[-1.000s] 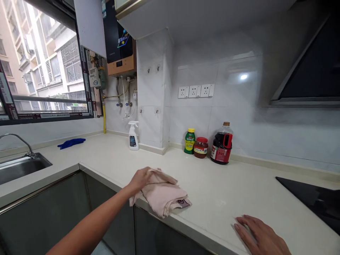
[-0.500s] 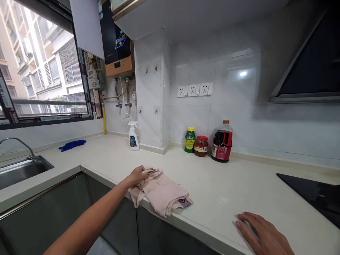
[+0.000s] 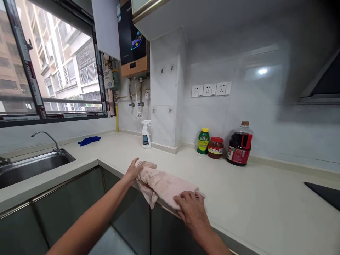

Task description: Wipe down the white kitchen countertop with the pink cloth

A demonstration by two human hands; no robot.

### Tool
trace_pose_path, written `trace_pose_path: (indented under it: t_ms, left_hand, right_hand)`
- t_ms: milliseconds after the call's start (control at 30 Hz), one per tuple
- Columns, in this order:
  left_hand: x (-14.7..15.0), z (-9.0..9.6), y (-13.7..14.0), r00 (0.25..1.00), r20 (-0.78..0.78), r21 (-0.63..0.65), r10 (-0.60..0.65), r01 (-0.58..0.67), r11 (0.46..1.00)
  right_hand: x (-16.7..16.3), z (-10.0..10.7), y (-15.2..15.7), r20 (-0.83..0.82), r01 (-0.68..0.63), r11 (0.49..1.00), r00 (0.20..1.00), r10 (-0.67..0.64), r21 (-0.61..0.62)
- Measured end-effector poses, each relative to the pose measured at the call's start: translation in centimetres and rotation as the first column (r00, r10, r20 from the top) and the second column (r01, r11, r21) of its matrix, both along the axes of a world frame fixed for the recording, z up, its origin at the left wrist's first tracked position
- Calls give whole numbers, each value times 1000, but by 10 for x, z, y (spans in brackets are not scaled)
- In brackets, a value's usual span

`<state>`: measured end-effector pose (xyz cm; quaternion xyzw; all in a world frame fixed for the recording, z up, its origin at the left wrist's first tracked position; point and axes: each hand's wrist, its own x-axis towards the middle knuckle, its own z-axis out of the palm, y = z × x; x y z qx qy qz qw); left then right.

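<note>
A folded pale-pink cloth [image 3: 164, 184] lies on the front edge of the cream stone countertop [image 3: 260, 198], the left hand [image 3: 132, 171] at its left end and the right hand [image 3: 191, 209] on its right end. Behind it, against the wall, stand a white spray bottle [image 3: 146, 135], then to the right a green squeeze bottle [image 3: 203, 141], a red-lidded jar [image 3: 215, 147] and a dark sauce jug [image 3: 239, 148]. Far left, a steel sink [image 3: 32, 168] sits in the counter, with a blue rag [image 3: 89, 141] behind it
</note>
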<state>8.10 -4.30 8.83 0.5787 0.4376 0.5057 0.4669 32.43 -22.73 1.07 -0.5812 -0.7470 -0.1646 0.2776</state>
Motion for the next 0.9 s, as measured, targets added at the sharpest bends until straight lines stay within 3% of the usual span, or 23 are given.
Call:
trace_pose_path:
  t_ms: [133, 233, 367, 467, 567, 633, 800, 900]
  left_hand:
    - [-37, 1, -19, 997, 5, 5, -77, 77, 997]
    - [-66, 0, -42, 994, -45, 14, -98, 99, 995]
    - [-111, 6, -76, 991, -99, 24, -88, 90, 996]
    - [-143, 6, -97, 940, -289, 30, -179, 196, 980]
    - [-163, -4, -114, 749, -603, -20, -275, 330, 944]
    - [-169, -12, -121, 676, -695, -39, -245, 305, 952]
    - [-171, -17, -123, 631, -771, 76, -90, 230, 970]
    - [-170, -16, -117, 693, -671, -51, -264, 312, 949]
  right_hand:
    - [13, 31, 16, -314, -104, 991, 941, 124, 82]
    - [0, 72, 18, -568, -238, 967, 784, 249, 94]
    - [-47, 110, 12, -695, -433, 897, 619, 367, 87]
    - [-78, 108, 13, -779, -510, 860, 529, 336, 25]
    - [-91, 95, 16, -823, -537, 842, 501, 266, -55]
    - [-91, 89, 15, -814, -565, 820, 515, 266, -89]
    - [-71, 77, 0, -812, -573, 802, 542, 216, -169]
    - [-50, 71, -12, -838, -554, 808, 524, 149, -202]
